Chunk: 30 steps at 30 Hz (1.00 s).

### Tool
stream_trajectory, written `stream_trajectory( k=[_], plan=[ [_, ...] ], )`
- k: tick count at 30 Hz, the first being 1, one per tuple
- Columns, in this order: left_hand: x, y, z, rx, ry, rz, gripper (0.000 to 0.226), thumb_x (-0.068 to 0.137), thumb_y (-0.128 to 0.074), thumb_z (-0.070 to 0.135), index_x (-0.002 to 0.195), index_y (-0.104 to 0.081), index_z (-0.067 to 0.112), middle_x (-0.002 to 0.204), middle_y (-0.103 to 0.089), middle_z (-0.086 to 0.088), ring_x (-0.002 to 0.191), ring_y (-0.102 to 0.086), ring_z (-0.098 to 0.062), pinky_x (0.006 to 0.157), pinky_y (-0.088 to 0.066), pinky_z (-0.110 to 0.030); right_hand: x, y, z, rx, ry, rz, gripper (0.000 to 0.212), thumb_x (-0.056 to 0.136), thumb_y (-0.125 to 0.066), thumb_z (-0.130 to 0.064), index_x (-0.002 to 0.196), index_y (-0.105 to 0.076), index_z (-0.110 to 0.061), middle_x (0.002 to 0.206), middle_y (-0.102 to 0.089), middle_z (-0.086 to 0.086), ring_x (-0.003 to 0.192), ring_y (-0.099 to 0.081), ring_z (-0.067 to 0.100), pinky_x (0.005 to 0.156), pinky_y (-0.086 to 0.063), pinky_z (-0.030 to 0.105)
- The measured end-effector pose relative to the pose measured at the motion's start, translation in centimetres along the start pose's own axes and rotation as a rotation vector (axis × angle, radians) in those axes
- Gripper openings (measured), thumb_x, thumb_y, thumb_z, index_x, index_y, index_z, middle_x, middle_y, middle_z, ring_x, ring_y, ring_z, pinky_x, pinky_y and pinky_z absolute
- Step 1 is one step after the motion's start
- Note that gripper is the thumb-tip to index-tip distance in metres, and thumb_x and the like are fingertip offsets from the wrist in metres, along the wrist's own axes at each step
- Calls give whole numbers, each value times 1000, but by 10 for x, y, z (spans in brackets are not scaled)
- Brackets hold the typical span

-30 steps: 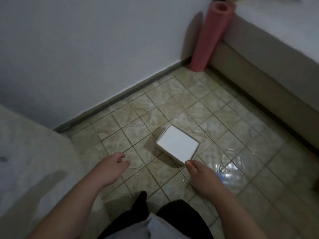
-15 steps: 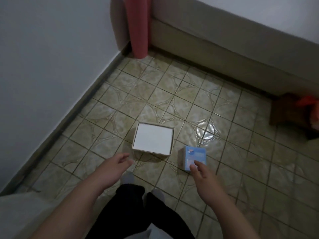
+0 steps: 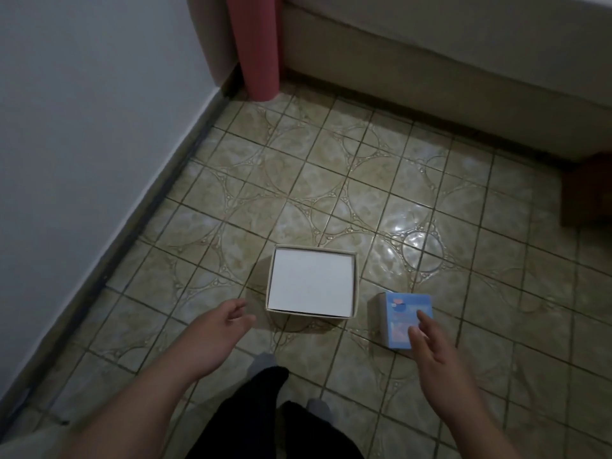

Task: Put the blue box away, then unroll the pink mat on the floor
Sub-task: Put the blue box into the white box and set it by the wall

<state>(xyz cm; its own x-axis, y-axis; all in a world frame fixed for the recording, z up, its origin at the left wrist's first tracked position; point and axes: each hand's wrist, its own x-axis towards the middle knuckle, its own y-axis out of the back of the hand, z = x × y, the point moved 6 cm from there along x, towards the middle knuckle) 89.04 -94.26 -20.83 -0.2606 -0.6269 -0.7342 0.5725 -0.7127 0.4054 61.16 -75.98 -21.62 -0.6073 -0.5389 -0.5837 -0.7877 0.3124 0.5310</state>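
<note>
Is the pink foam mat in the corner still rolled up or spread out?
Rolled up. The pink foam mat stands upright as a tube in the corner, its base on the tiled floor.

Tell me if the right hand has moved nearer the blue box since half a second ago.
Yes, slightly. The right hand now overlaps the blue box more; fingertips reach farther up its top face.

Blue box point(image 3: 402, 313) with pink mark; pink mat point(image 3: 256, 44); white open box point(image 3: 311, 286); beige floor point(image 3: 331, 180), circle-patterned tiles.

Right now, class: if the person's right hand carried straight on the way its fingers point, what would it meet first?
The right hand would probably meet the small blue cardboard box; whether its fingertips already touch is unclear.
</note>
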Motion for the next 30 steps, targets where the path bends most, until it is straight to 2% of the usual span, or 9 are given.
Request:
stream_trajectory(
  k=[2, 6, 10, 14, 16, 18, 21, 25, 30],
  plan=[
    [45, -10, -18, 11, -3, 36, 46, 91, -55, 27, 135, -48, 16, 136, -55, -6, 123, -52, -17, 101, -36, -28, 39, -20, 22, -23, -4, -5, 48, 97, -45, -34, 144, -40, -22, 144, -47, 6, 131, -45, 22, 99, -35, 32],
    [146, -42, -56, 75, -18, 100, 49, 91, -55, 31, 137, -46, 16, 139, -52, -6, 126, -50, -19, 95, -34, -25, 127, -72, 74, -74, 21, 9, 48, 96, -45, -38, 143, -41, -26, 145, -47, 5, 134, -44, 24, 110, -34, 42],
    [252, -76, -103, 166, -48, 107, 55, 91, -53, 34, 142, -39, 16, 146, -45, -5, 130, -46, -19, 97, -34, -26, 217, -129, 123, -123, 49, 37, 49, 96, -47, -36, 143, -41, -24, 142, -50, 9, 135, -42, 27, 109, -31, 40],
    [337, -106, -150, 220, -85, 88, 54, 91, -54, 33, 140, -38, 17, 141, -48, -6, 114, -52, -18, 89, -39, -27, 292, -176, 171, -137, 61, 48, 52, 95, -49, -36, 145, -38, -23, 141, -51, 11, 128, -50, 27, 104, -35, 37],
    [370, -124, -172, 246, -122, 46, 59, 91, -54, 33, 144, -31, 20, 146, -44, -6, 124, -49, -21, 97, -40, -30, 321, -196, 192, -132, 64, 49, 56, 95, -51, -35, 146, -34, -22, 143, -49, 13, 124, -52, 30, 102, -38, 39],
    [392, -141, -186, 247, -177, 13, 63, 92, -54, 31, 147, -23, 22, 148, -41, -2, 129, -46, -20, 103, -36, -28, 340, -215, 208, -172, 82, 35, 55, 95, -52, -30, 146, -34, -17, 139, -51, 17, 118, -56, 31, 93, -40, 33],
    [409, -151, -197, 184, -191, 97, 59, 96, -46, 26, 148, -18, 21, 147, -41, -4, 130, -44, -23, 98, -32, -23, 356, -231, 225, -180, 66, 1, 44, 97, -50, -25, 138, -43, -13, 129, -58, 19, 100, -56, 25, 82, -37, 29],
    [413, -151, -203, 165, -165, 183, 49, 99, -36, 22, 147, -25, 18, 147, -41, -8, 132, -43, -26, 105, -32, -28, 353, -230, 225, -234, 34, 32, 39, 98, -46, -21, 135, -48, -7, 129, -58, 22, 118, -54, 35, 86, -35, 31],
    [408, -145, -206, 231, -187, 200, 48, 100, -32, 20, 147, -25, 16, 151, -37, -10, 136, -38, -25, 112, -28, -30, 347, -233, 212, -298, 79, 52, 34, 97, -47, -14, 128, -53, 0, 126, -59, 25, 119, -53, 38, 91, -36, 34]
  ],
)
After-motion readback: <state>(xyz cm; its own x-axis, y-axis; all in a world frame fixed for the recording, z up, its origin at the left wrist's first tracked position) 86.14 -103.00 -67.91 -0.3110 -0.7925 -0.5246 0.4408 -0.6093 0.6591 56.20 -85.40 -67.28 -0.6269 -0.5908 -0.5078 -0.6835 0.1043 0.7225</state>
